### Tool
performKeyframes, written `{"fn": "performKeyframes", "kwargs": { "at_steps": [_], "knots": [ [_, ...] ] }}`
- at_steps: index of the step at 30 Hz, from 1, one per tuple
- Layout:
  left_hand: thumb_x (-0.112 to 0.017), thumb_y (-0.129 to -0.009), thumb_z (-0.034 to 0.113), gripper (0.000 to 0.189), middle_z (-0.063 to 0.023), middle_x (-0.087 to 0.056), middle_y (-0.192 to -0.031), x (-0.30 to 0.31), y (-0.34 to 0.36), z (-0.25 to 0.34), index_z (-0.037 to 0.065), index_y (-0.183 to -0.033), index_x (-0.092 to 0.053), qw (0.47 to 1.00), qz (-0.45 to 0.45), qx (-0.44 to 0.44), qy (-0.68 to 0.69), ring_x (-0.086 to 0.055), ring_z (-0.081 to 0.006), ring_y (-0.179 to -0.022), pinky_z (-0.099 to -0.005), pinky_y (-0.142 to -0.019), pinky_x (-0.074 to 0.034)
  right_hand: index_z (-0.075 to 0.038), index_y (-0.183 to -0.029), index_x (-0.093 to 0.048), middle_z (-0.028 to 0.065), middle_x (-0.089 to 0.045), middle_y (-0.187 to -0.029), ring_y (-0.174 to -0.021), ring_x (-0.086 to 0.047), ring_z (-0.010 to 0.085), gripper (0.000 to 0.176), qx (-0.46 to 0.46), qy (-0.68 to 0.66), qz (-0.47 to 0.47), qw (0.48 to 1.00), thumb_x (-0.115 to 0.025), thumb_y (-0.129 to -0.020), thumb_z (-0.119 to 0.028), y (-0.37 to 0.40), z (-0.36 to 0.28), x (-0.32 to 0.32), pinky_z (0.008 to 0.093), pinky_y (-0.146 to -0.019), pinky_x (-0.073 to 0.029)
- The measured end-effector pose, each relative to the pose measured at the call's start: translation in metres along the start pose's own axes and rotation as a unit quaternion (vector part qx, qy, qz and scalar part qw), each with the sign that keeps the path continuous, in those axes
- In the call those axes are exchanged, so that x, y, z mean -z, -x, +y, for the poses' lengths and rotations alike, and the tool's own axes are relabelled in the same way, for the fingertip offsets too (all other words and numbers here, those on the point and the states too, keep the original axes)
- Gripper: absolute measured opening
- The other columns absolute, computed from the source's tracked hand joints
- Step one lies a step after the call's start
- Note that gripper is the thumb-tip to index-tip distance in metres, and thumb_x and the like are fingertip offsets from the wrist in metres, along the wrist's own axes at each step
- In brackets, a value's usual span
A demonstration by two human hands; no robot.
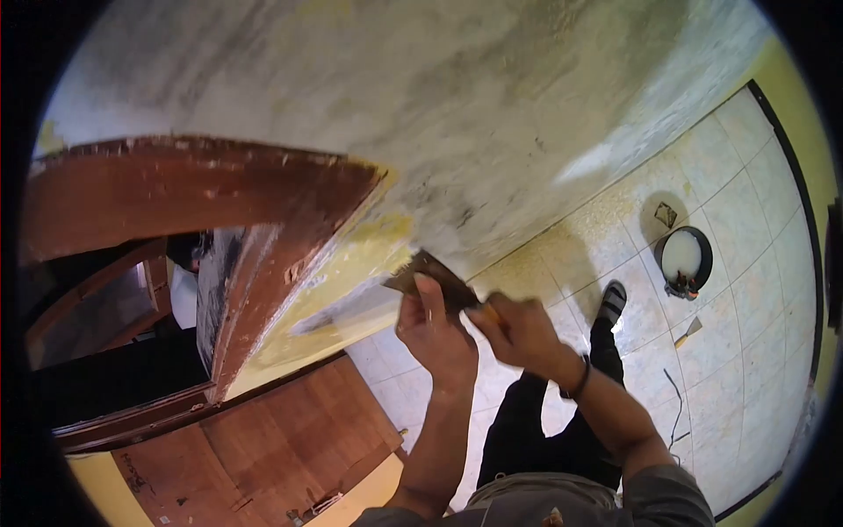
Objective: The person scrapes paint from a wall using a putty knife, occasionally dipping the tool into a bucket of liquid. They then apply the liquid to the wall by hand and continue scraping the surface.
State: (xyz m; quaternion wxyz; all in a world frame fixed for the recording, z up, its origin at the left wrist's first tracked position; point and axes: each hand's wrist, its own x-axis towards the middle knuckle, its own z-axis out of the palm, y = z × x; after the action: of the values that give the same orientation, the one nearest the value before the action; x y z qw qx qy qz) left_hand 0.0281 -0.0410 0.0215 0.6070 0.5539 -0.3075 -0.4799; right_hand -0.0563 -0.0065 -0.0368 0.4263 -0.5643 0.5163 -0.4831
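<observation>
My right hand (pixel 518 332) is closed around the orange handle of a putty knife (pixel 443 279). The wide dark blade points up and left, lying close to the wall corner. My left hand (pixel 435 329) grips the blade from below, its thumb laid along the metal and the other fingers curled behind it. Past the blade tip is the patchy wall (pixel 474 132), with grey filler smears and bits of yellow paint. A yellow, partly scraped wall edge (pixel 351 272) runs down to the left, beside a brown wooden frame (pixel 202 180).
On the tiled floor (pixel 615 386) at right stand a black bucket (pixel 685 261) with white contents and, near it, another putty knife (pixel 689 331). A dark cable (pixel 674 404) lies close by. At lower left is a brown wooden panel (pixel 272 439).
</observation>
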Motion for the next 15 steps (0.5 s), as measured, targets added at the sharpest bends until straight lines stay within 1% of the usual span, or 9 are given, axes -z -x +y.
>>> {"fn": "performKeyframes", "kwargs": {
  "at_steps": [2, 4, 5, 6, 8, 9, 12, 14, 15],
  "knots": [
    [-0.061, -0.089, 0.021, 0.018, -0.0030, -0.060, -0.079, 0.005, -0.004, -0.002, 0.003, -0.090, -0.059, 0.999, -0.023, -0.022, 0.007, -0.057, -0.0136, -0.068, -0.0269, -0.061, -0.047, -0.001, -0.071, -0.051, 0.0173, -0.048, -0.048, -0.044, -0.054, 0.0354, 0.030, 0.015, -0.038, 0.013, 0.999, -0.062, -0.085, -0.024, -0.009, -0.003, 0.000, 0.0386, -0.041, -0.041],
    [-0.061, -0.089, 0.023, 0.021, -0.0036, -0.060, -0.078, 0.010, 0.004, -0.010, 0.002, -0.090, -0.058, 0.998, 0.040, 0.035, -0.035, -0.057, -0.0138, -0.066, -0.0269, -0.061, -0.047, 0.000, -0.072, -0.051, 0.0177, -0.049, -0.049, -0.045, -0.055, 0.0361, 0.029, -0.043, -0.035, -0.013, 0.998, -0.062, -0.085, -0.024, 0.013, 0.000, -0.002, 0.0394, -0.041, -0.042],
    [-0.062, -0.088, 0.024, 0.022, -0.0046, -0.060, -0.076, 0.017, 0.007, -0.021, 0.002, -0.090, -0.059, 0.996, 0.046, 0.055, -0.044, -0.056, -0.0145, -0.063, -0.0273, -0.060, -0.047, -0.001, -0.070, -0.049, 0.0166, -0.047, -0.049, -0.043, -0.051, 0.0357, 0.030, -0.074, -0.048, -0.002, 0.996, -0.062, -0.085, -0.024, 0.022, 0.002, -0.003, 0.0387, -0.041, -0.037],
    [-0.059, -0.090, 0.026, 0.024, -0.0063, -0.061, -0.077, 0.013, 0.009, -0.021, 0.002, -0.090, -0.057, 0.996, 0.021, 0.063, -0.063, -0.058, -0.0148, -0.064, -0.0282, -0.060, -0.049, -0.001, -0.070, -0.049, 0.0166, -0.047, -0.049, -0.043, -0.051, 0.0357, 0.030, -0.071, -0.045, -0.001, 0.996, -0.062, -0.085, -0.024, 0.019, 0.001, 0.000, 0.0387, -0.041, -0.037],
    [-0.055, -0.093, 0.025, 0.025, -0.0057, -0.062, -0.076, 0.000, 0.014, -0.020, 0.000, -0.088, -0.055, 0.998, 0.007, 0.064, -0.028, -0.059, -0.0102, -0.066, -0.0262, -0.064, -0.050, 0.000, -0.072, -0.052, 0.0171, -0.050, -0.050, -0.044, -0.052, 0.0356, 0.028, -0.050, -0.031, 0.022, 0.998, -0.062, -0.085, -0.024, 0.011, 0.000, 0.002, 0.0392, -0.042, -0.038],
    [-0.055, -0.093, 0.025, 0.025, -0.0057, -0.062, -0.076, -0.003, 0.017, -0.020, 0.000, -0.088, -0.055, 0.997, 0.012, 0.065, -0.035, -0.059, -0.0102, -0.066, -0.0262, -0.064, -0.050, 0.000, -0.078, -0.056, 0.0191, -0.055, -0.054, -0.049, -0.058, 0.0361, 0.030, -0.061, 0.003, -0.012, 0.998, -0.060, -0.085, -0.029, 0.002, -0.001, 0.006, 0.0410, -0.045, -0.045],
    [-0.050, -0.094, 0.028, 0.029, -0.0101, -0.062, -0.073, -0.014, 0.018, -0.020, 0.000, -0.087, -0.050, 0.999, 0.039, 0.022, -0.025, -0.061, -0.0138, -0.060, -0.0274, -0.061, -0.052, -0.001, -0.079, -0.057, 0.0185, -0.055, -0.054, -0.049, -0.058, 0.0356, 0.029, -0.026, -0.038, 0.003, 0.999, -0.061, -0.085, -0.029, 0.006, 0.006, 0.003, 0.0397, -0.046, -0.046],
    [-0.048, -0.095, 0.031, 0.032, -0.0118, -0.062, -0.071, -0.006, 0.020, -0.026, 0.001, -0.086, -0.049, 0.997, 0.035, 0.043, -0.055, -0.059, -0.0155, -0.053, -0.0268, -0.054, -0.051, -0.001, -0.079, -0.057, 0.0181, -0.055, -0.053, -0.049, -0.058, 0.0352, 0.028, -0.042, -0.048, 0.003, 0.998, -0.061, -0.084, -0.028, 0.010, 0.004, 0.008, 0.0397, -0.046, -0.046],
    [-0.047, -0.095, 0.033, 0.034, -0.0110, -0.061, -0.066, -0.007, 0.018, -0.031, 0.001, -0.083, -0.049, 0.998, 0.047, 0.040, -0.033, -0.055, -0.0144, -0.047, -0.0261, -0.046, -0.048, -0.001, -0.080, -0.057, 0.0179, -0.055, -0.053, -0.049, -0.058, 0.0351, 0.026, -0.056, -0.039, -0.014, 0.998, -0.061, -0.084, -0.026, 0.012, 0.005, 0.007, 0.0401, -0.046, -0.046]
  ]
}}
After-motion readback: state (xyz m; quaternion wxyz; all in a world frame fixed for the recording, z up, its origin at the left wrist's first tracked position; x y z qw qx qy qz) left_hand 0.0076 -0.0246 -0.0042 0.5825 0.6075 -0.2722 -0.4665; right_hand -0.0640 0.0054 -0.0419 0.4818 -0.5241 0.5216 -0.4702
